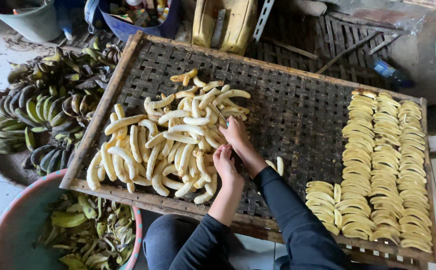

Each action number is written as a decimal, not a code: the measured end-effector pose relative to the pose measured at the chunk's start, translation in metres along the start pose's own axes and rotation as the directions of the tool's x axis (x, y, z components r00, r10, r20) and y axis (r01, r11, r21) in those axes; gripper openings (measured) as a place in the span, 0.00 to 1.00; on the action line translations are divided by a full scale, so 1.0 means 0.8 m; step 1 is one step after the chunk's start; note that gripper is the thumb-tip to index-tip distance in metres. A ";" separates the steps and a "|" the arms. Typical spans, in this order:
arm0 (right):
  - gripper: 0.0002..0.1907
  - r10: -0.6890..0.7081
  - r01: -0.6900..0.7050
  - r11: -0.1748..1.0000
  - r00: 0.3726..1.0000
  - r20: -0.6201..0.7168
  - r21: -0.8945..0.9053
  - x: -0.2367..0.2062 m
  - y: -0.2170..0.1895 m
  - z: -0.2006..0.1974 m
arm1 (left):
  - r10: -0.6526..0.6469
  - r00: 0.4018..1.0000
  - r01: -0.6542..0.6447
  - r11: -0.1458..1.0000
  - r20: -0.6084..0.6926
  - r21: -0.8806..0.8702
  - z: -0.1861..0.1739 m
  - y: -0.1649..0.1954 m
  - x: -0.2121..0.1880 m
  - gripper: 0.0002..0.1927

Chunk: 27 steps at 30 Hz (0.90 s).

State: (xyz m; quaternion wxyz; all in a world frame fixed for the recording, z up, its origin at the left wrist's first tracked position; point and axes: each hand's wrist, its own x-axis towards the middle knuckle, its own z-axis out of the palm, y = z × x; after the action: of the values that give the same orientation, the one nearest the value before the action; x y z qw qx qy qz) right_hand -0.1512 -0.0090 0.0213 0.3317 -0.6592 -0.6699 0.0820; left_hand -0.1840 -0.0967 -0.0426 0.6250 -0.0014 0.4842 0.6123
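Nearest me, my left hand [226, 165] rests on the heap of peeled bananas [168, 140] on the woven tray [298, 115], its grip curled, on what I cannot tell. Just beyond, my right hand [235, 132] holds a small knife [220, 115] at the heap's edge. Sliced bananas [378, 165] line the tray's right edge; unpeeled bananas [43, 110] lie past its left edge.

We've got the woven tray [298, 105] in the middle w/ a heap of peeled bananas [170, 140] on its left half & rows of sliced bananas [378, 165] on its right. Both hands [230, 150] sit betw. them, at the heap's right edge. Left of the tray: unpeeled bananas [43, 110]; nearer us, a basin [13, 225] w/ peels [93, 232] in it.
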 end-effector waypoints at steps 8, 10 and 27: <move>0.21 0.459 -0.655 0.535 0.756 0.467 0.534 -0.031 0.054 -0.038 | 0.113 0.993 -0.109 0.989 0.029 -0.101 0.013 0.025 0.011 0.16; 0.16 0.427 -0.762 0.223 0.637 0.641 0.608 -0.059 0.062 -0.070 | 0.199 0.972 -0.183 0.975 0.122 -0.127 0.023 0.037 0.005 0.18; 0.24 0.121 -0.172 0.960 0.967 0.225 0.219 -0.245 -0.005 -0.185 | 0.295 0.896 -0.223 0.945 0.332 -0.238 0.050 0.037 -0.049 0.16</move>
State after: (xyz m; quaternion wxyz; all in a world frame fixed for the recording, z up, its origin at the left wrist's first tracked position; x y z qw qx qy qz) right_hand -0.0902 -0.2417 0.0706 0.3285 -0.6505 -0.6356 0.2549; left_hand -0.1742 -0.0954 0.0199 0.6129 0.1155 0.2941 0.7242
